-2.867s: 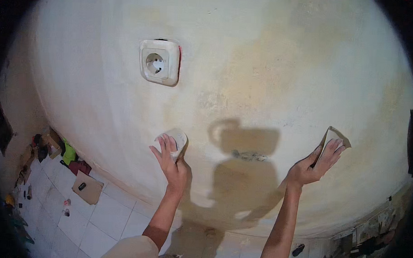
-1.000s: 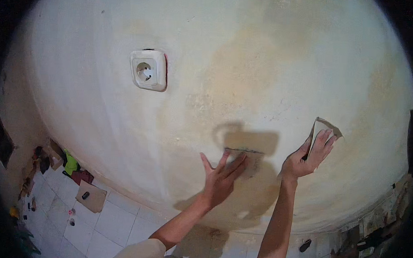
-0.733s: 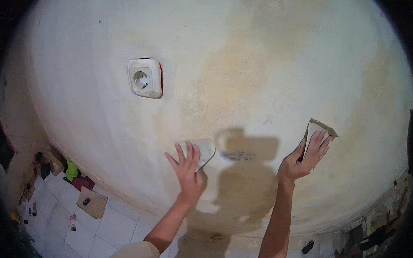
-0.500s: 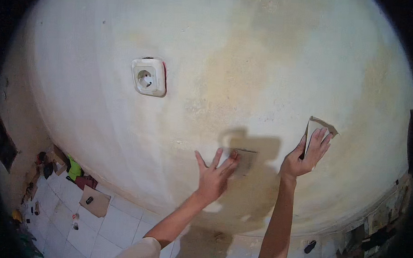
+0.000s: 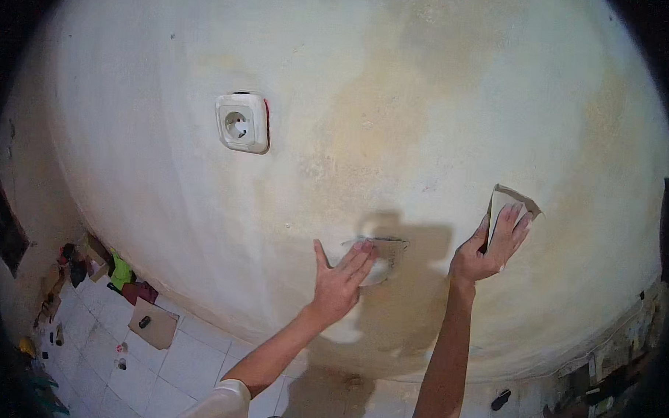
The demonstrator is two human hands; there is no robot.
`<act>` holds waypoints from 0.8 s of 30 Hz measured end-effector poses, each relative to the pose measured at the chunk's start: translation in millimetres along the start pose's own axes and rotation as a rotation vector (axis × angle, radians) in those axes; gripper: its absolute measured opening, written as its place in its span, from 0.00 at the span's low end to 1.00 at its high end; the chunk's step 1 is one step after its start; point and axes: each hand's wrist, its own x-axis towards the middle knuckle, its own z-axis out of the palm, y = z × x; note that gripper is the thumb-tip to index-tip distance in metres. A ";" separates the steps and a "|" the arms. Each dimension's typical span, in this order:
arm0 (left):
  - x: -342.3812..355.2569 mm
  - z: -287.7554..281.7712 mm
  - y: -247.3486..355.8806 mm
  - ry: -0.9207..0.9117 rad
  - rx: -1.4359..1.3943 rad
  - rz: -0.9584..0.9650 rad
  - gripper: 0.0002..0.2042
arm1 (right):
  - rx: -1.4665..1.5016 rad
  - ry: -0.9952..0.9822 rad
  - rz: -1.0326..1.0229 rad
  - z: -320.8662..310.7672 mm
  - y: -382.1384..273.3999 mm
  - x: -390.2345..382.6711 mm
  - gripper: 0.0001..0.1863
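Note:
My left hand [image 5: 338, 281] lies against the stained wall [image 5: 299, 171], thumb stretched out and the other fingers together. Under those fingertips a pale sheet of sandpaper [image 5: 392, 259], with faint print on its back, is held against the plaster. To the right, my right hand [image 5: 491, 248] presses a second, folded piece of sandpaper [image 5: 499, 204] on the wall, its thumb on the left edge and its fingers over the front. The upper edge of that piece is creased and stands partly away from the wall. Both sanding faces are hidden.
A white wall socket [image 5: 242, 123] sits up and left of my hands, a dark gap along its right edge. On the tiled floor lie a piece of cardboard [image 5: 157, 328], a dark shoe-like thing [image 5: 500, 399] and clutter along both sides.
My left hand has slid slightly left with its sandpaper, and more of the sheet's pale back shows. My right hand and its folded piece appear a little further left.

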 end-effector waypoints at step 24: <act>0.4 -27.3 -36.9 0.309 -0.009 -0.216 0.35 | 0.003 -0.006 -0.008 -1.3 -1.1 -0.7 0.24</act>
